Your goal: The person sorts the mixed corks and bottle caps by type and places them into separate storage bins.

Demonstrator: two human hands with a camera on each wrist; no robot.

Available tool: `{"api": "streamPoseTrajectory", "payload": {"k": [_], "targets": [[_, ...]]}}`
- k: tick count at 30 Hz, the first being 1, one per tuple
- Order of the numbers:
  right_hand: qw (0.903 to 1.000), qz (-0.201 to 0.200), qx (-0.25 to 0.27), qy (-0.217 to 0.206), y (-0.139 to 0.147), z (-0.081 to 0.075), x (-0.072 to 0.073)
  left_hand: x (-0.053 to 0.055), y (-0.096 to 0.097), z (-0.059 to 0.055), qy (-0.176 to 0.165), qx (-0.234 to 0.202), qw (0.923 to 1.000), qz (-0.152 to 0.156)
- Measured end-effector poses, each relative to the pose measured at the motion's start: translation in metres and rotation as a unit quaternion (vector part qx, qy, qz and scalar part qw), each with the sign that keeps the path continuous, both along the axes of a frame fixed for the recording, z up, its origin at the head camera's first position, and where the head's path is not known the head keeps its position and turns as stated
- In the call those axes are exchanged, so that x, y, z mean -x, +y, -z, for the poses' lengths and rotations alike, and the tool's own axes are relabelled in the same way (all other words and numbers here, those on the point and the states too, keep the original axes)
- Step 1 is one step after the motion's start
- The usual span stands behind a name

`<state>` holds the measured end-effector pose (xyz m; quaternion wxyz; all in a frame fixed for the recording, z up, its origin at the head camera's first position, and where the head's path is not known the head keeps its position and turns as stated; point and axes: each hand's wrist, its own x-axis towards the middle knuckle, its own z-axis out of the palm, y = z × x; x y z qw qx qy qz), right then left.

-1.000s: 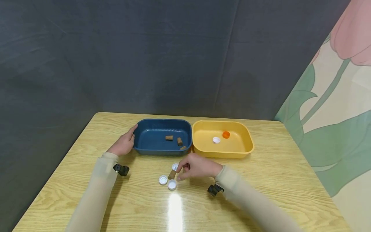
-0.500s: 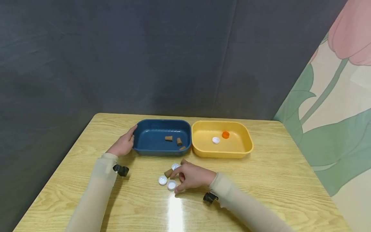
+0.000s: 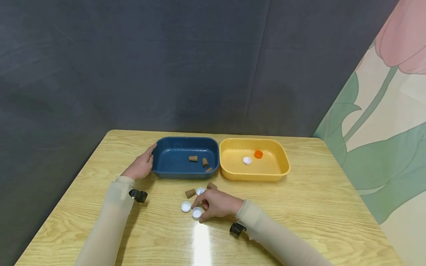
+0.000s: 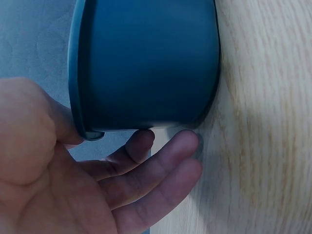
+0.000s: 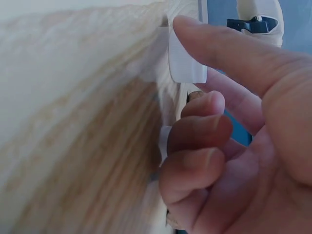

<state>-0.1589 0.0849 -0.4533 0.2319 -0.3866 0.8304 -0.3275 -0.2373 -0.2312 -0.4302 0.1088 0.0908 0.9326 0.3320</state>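
Observation:
My left hand [image 3: 139, 166] holds the left end of the blue tub [image 3: 181, 174]. In the left wrist view its thumb goes over the rim and its fingers [image 4: 170, 151] lie at the outer wall. On the table, my right hand [image 3: 217, 204] pinches a white bottle cap [image 3: 196, 212] between thumb and index finger; the right wrist view shows the cap [image 5: 185, 61] on edge against the thumb. Close by lie two other white bottle caps, one to the left [image 3: 186, 207] and one behind [image 3: 200, 191]. Two corks, one at left [image 3: 190, 193] and one partly hidden [image 3: 211, 186], lie near them.
Several corks [image 3: 193, 158] lie in the blue tub. Against its right side stands a yellow tub [image 3: 254, 177] holding a white cap [image 3: 247, 160] and an orange cap [image 3: 258, 154]. A dark cloth [image 3: 186, 66] hangs behind the wooden table [image 3: 316, 192].
My right hand has moved from the cork to the front white cap and closed thumb and index finger about it. That cork now lies farther back and left. The left hand stays put.

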Motion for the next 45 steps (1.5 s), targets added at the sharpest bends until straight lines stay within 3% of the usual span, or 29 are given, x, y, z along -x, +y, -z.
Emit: {"api": "streamPoseTrajectory", "payload": {"k": [13,22,29,39,45], "targets": [[0.9997,0.007,0.012,0.022,0.004,-0.001,0.000,0.000,0.001,-0.001,0.006,0.004,1.0000,0.001],[0.9990,0.037,0.016,0.017,0.015,-0.009,0.001,0.000,0.002,-0.002,0.012,0.007,0.9999,0.003],[0.9983,0.050,0.030,-0.001,0.029,-0.021,0.001,0.000,0.000,0.000,0.006,0.003,1.0000,0.004],[0.9959,0.080,0.036,0.024,0.050,-0.039,0.010,-0.001,0.000,0.000,0.003,0.004,1.0000,0.002],[0.9930,0.095,0.040,0.058,0.066,-0.056,0.017,0.000,0.001,-0.002,0.005,0.006,1.0000,0.002]]}}
